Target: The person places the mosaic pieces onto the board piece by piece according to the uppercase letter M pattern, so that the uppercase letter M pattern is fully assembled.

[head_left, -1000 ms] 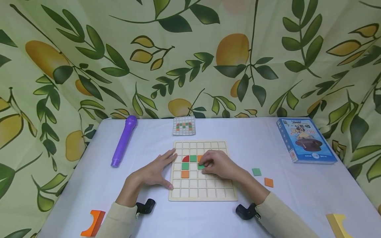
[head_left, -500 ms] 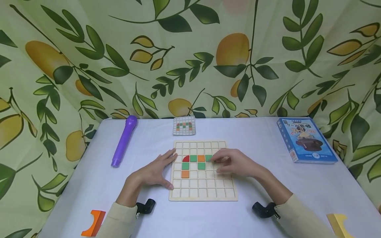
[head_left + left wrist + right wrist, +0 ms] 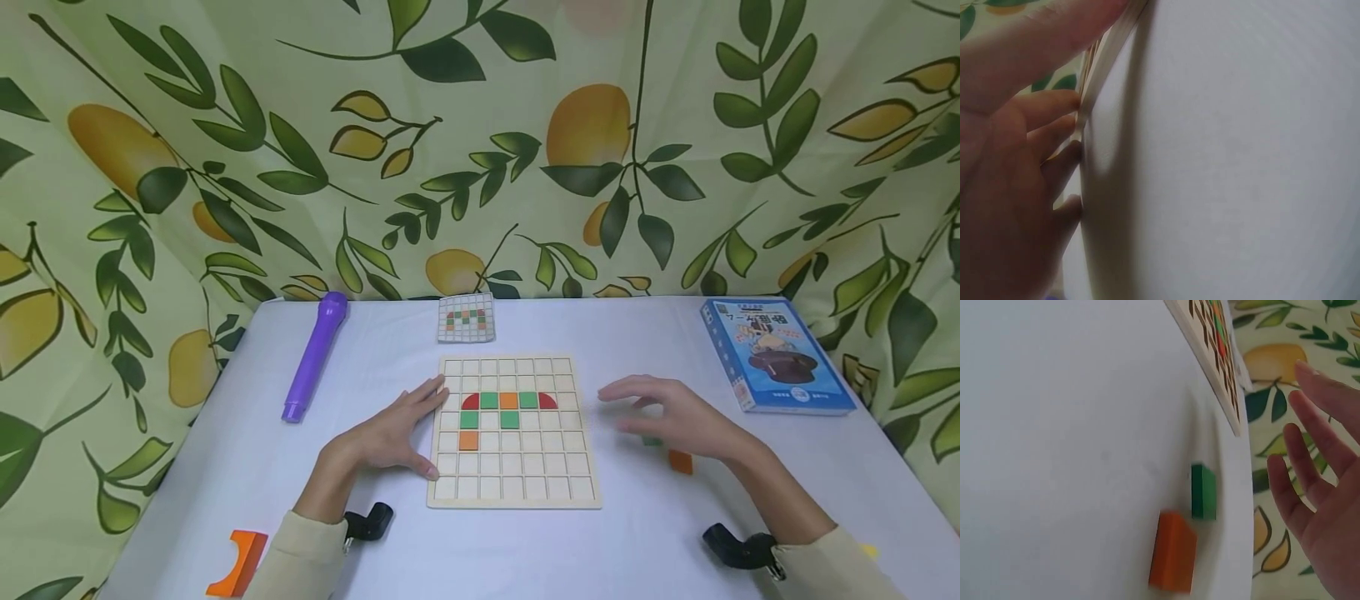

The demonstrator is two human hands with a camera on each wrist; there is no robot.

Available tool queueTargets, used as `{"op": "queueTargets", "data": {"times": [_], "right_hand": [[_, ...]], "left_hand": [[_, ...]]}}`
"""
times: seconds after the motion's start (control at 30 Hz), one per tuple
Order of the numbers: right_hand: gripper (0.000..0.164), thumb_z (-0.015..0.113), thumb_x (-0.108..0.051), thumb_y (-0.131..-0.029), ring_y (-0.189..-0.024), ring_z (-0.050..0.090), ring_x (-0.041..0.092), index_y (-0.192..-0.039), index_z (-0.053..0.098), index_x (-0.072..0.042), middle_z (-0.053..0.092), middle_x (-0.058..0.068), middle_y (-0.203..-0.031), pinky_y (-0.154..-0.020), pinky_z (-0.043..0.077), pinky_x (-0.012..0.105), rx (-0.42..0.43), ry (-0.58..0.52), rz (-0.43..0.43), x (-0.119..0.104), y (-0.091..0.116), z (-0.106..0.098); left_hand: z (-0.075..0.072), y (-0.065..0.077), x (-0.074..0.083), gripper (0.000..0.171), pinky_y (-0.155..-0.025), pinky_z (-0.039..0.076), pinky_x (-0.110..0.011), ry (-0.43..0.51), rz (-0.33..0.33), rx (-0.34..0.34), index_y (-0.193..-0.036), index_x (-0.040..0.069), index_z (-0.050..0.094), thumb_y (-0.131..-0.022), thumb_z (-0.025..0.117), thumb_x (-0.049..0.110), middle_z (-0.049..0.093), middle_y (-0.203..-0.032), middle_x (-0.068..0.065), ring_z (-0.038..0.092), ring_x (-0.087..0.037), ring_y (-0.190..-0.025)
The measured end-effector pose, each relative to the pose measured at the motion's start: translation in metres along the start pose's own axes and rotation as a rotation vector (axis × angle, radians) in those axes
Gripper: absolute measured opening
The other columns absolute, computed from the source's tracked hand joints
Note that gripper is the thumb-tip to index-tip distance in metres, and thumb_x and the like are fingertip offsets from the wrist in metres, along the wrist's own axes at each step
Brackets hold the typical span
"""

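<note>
A wooden grid board (image 3: 510,487) lies flat. My left hand (image 3: 393,433) rests along its left edge, thumb and fingers spread against the rim. In one row of cells sit a red quarter-round tile (image 3: 470,402), a green tile (image 3: 489,401), an orange tile (image 3: 509,401), another green tile (image 3: 528,401) and a second red quarter-round tile (image 3: 548,402). Two green tiles and an orange tile (image 3: 468,440) fill cells lower down. My right hand (image 3: 671,417) hovers right of the board, fingers loosely extended and holding nothing. Near it lie a loose green tile (image 3: 1204,492) and orange tile (image 3: 1174,553).
Behind the board lies a small pattern card (image 3: 466,321) showing a coloured grid. A purple microphone-shaped stick (image 3: 315,357) is at the left, a blue box (image 3: 780,357) at the back right. An orange arch block (image 3: 238,562) sits front left. A patterned cloth hangs behind.
My right hand has moved from the middle of the board out to the right, leaving a green tile in the row and uncovering the right-hand red tile. The left hand stays put.
</note>
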State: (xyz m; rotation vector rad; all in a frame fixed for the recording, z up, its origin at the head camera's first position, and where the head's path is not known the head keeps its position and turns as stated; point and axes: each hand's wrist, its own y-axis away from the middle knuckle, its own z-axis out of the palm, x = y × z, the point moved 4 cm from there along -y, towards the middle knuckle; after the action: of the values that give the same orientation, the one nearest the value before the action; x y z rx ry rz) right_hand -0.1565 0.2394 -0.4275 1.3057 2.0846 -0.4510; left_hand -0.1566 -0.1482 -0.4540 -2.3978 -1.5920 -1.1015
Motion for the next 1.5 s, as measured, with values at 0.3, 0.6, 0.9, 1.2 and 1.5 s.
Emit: {"op": "queueTargets", "data": {"times": [0.3, 0.6, 0.9, 1.2, 1.5], "right_hand": [[0.04, 0.078, -0.03, -0.089, -0.117, 0.051, -0.019, -0.128, 0.071, -0.025, 0.072, -0.003, -0.132, -0.093, 0.056, 0.021, 0.026, -0.012, 0.011, 0.024, 0.025, -0.011], [0.041, 0.079, -0.033, -0.087, -0.127, 0.063, 0.024, -0.126, 0.071, -0.026, 0.071, 0.001, -0.132, -0.096, 0.054, 0.02, 0.0, 0.008, 0.121, 0.04, 0.036, -0.008], [0.042, 0.082, -0.032, -0.084, -0.134, 0.058, 0.04, -0.124, 0.072, -0.025, 0.07, 0.005, -0.134, -0.109, 0.048, 0.054, -0.024, 0.006, 0.162, 0.049, 0.037, 0.0], [0.038, 0.082, -0.026, -0.084, -0.131, 0.059, 0.039, -0.121, 0.074, -0.025, 0.071, 0.005, -0.131, -0.109, 0.048, 0.058, -0.024, 0.016, 0.169, 0.05, 0.035, 0.003], [0.034, 0.083, -0.022, -0.083, -0.123, 0.065, 0.032, -0.116, 0.076, -0.025, 0.074, 0.001, -0.124, -0.101, 0.058, 0.038, -0.009, 0.05, 0.177, 0.05, 0.034, 0.004]], "left_hand": [[-0.001, 0.0, 0.0, 0.122, -0.133, 0.009, -0.055, 0.003, 0.001, 0.002, -0.162, 0.015, 0.028, -0.063, 0.097, 0.035, 0.008, -0.175, 0.001, 0.007, -0.031, -0.163], [0.0, 0.001, 0.0, 0.123, -0.133, 0.01, -0.056, 0.01, -0.018, 0.006, -0.162, 0.018, 0.028, -0.063, 0.097, 0.034, 0.007, -0.175, 0.003, 0.006, -0.032, -0.163], [0.0, 0.0, 0.001, 0.122, -0.133, 0.009, -0.055, 0.015, 0.007, 0.008, -0.162, 0.014, 0.029, -0.063, 0.097, 0.035, 0.008, -0.175, 0.0, 0.007, -0.033, -0.163], [-0.001, 0.001, 0.001, 0.122, -0.133, 0.009, -0.056, 0.011, 0.006, 0.011, -0.162, 0.015, 0.028, -0.064, 0.097, 0.035, 0.008, -0.175, 0.001, 0.006, -0.033, -0.163], [0.002, 0.002, 0.0, 0.122, -0.133, 0.011, -0.055, 0.008, -0.009, 0.012, -0.162, 0.016, 0.029, -0.063, 0.097, 0.036, 0.009, -0.175, 0.001, 0.007, -0.033, -0.163]]}}
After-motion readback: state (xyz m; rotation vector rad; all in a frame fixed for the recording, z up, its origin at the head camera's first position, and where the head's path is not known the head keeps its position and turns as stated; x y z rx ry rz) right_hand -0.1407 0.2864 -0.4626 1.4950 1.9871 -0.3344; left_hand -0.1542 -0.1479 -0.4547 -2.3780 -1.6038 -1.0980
